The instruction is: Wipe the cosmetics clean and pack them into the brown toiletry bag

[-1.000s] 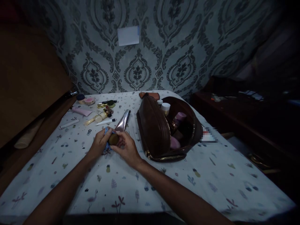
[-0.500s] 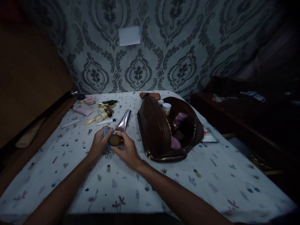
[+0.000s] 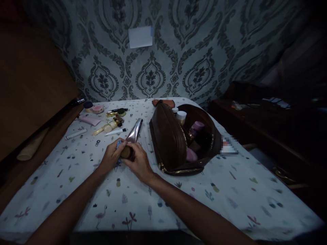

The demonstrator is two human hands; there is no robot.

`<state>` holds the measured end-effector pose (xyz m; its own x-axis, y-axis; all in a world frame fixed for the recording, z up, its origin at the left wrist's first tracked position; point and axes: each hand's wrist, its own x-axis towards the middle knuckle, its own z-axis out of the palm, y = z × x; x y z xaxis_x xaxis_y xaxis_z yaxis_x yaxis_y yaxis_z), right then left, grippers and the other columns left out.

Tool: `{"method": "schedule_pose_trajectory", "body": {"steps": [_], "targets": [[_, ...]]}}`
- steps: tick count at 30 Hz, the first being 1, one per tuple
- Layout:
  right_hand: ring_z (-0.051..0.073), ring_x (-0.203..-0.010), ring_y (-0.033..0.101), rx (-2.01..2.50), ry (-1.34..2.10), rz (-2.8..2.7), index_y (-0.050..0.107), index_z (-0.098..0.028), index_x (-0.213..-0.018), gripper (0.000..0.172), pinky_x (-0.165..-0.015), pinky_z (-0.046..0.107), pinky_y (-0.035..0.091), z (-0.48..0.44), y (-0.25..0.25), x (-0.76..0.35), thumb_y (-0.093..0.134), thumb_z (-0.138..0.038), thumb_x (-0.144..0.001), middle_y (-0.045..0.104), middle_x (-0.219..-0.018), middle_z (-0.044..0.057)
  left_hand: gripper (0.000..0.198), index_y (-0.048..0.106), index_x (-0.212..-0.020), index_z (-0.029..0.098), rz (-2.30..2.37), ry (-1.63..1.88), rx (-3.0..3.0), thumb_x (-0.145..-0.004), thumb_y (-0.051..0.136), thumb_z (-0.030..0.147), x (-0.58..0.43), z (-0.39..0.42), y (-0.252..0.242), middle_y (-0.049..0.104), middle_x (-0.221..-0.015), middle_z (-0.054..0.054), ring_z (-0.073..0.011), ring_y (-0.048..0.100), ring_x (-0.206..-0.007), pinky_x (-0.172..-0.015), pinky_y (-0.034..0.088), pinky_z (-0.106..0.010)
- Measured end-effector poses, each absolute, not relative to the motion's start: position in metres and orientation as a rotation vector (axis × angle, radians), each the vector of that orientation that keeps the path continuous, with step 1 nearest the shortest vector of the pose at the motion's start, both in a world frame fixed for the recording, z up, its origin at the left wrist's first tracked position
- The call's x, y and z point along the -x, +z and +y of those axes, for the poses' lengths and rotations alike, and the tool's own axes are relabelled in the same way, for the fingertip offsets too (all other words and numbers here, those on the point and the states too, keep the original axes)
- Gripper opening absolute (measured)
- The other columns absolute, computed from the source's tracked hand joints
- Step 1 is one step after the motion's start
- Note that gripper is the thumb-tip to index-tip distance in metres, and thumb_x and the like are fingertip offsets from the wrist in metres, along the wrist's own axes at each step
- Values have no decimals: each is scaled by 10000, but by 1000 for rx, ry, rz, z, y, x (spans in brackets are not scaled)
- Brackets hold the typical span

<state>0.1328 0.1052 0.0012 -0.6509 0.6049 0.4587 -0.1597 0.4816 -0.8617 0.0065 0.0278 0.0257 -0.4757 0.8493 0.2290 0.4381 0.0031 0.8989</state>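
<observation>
Over the patterned tablecloth, my left hand is closed on a crumpled blue cloth, pressed against a small round dark jar. Fingers of my right hand wrap round the jar from the other side. A shiny metallic tube lies just beyond both hands. Right of them stands an open brown bag holding a white-capped jar and pink items.
Several cosmetics lie at the back left, among them a pink tube, a white tube and a pink compact. An orange-brown pouch is behind the bag. A wooden panel borders the left side.
My left hand has shifted slightly right, its thumb now over the upper part of the jar. Less of the blue cloth shows, and the jar is a little more covered.
</observation>
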Motion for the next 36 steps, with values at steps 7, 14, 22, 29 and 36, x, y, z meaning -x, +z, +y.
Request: {"method": "schedule_pose_trajectory", "body": {"steps": [7,14,22,29,36], "targets": [[230,-1074,610,371,1264,-1934,635,-229,-1161,468,-939,368,504,106,1,-133,767,-155,-718,624,-1117,67,331,578,-784,198,2038,1498,-1319,-906,531,502,-6,26,29,564,-712,9,-155,525,-696,-673,436,-268],[215,-934,634,421,1392,-1926,605,-220,-1003,285,-873,345,505,104,3,-131,703,-219,-735,675,-1018,38,326,575,-899,214,2198,1388,-1307,-885,520,536,-6,26,31,592,-740,17,-170,554,-697,-683,432,-291],[182,-785,584,573,1456,-1849,607,-219,-948,297,-748,297,465,107,2,-129,744,-292,-695,646,-856,-4,541,648,-1156,196,1922,1594,-1312,-964,318,580,-8,22,35,698,-1130,-83,-254,618,-1097,-966,486,-376],[158,-720,538,618,1510,-1764,608,-200,-888,220,-677,268,447,111,0,-126,683,-293,-704,595,-771,-22,500,591,-1334,180,1821,1340,-1593,-962,455,484,-5,23,36,620,-1358,-111,-274,555,-1270,-1112,403,-401],[163,-730,557,619,1433,-1774,600,-186,-1031,364,-683,281,471,112,-6,-127,677,-265,-685,610,-823,-6,425,576,-1258,187,1929,1256,-1704,-979,430,472,-6,25,32,652,-1219,-104,-234,604,-1125,-1010,460,-357]]}}
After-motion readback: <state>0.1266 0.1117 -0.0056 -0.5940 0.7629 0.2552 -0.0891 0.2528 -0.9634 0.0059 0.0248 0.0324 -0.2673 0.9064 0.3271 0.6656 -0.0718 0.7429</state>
